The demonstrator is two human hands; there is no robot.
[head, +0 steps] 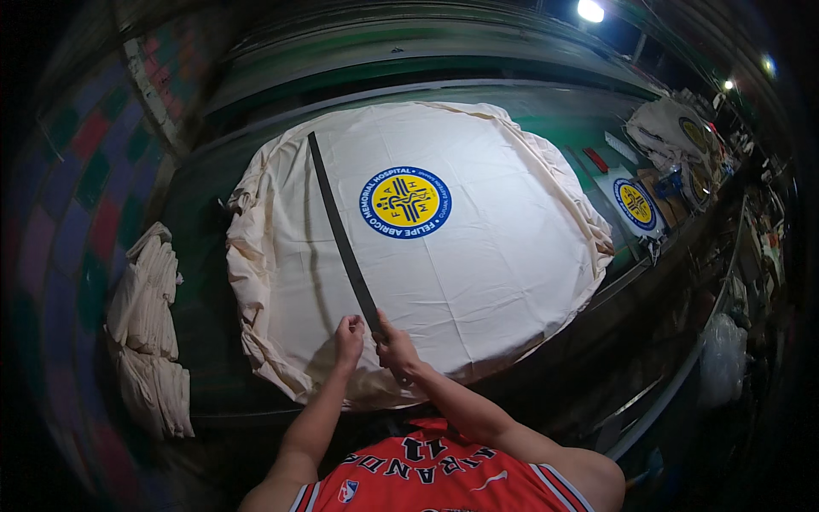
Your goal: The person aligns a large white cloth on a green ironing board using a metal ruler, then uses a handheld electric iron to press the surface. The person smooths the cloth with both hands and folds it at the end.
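A large cream cloth (512, 256) is spread over the green table before me, with bunched folds around its edges. Near its middle is a round blue and yellow emblem (405, 202) that bears writing. Across the left part of the cloth slants a long, dark, flat bar (342, 240). My right hand (395, 349) grips the near end of this bar, with the thumb along its upper side. Just left of it, my left hand (350, 339) is held above the cloth, its fingers curled in and nothing visible in them.
Folded cream cloths (148, 339) are stacked at the table's left edge. On the right lie a sheet with a matching emblem (635, 203), a red object (596, 160) and a heap of printed cloth (672, 131). A clear plastic bag (723, 358) hangs at far right.
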